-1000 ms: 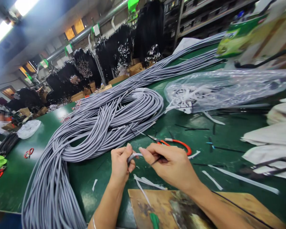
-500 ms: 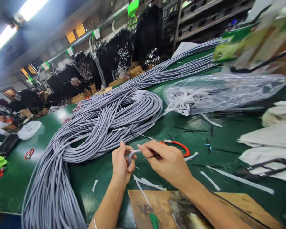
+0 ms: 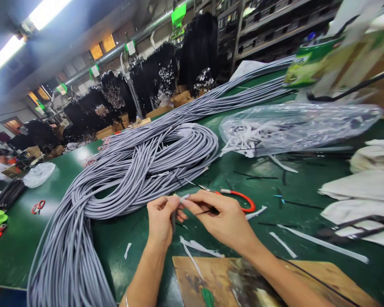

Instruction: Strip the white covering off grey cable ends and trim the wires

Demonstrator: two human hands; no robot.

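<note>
My left hand point(image 3: 162, 216) pinches a short grey cable piece point(image 3: 173, 219) whose lower part hangs below the fingers. My right hand point(image 3: 219, 211) is closed at the piece's whitish upper end point(image 3: 184, 198), its fingertips close to those of my left hand. A thin dark item also shows by the right fingers. Just behind both hands lies a large looped bundle of grey cables point(image 3: 124, 170). Red-handled scissors point(image 3: 243, 200) rest beyond my right hand, partly hidden by it.
A brown board point(image 3: 192, 281) with a green-handled tool point(image 3: 207, 296) lies at the front edge. White strips point(image 3: 323, 243), a clear plastic bag point(image 3: 301, 128) and white cloth point(image 3: 361, 183) are on the right. A person point(image 3: 0, 164) sits far left.
My left thumb and fingers have closed in toward the right fingertips around the piece's upper end. Its curved part now shows less, and the grey part hangs more upright.
</note>
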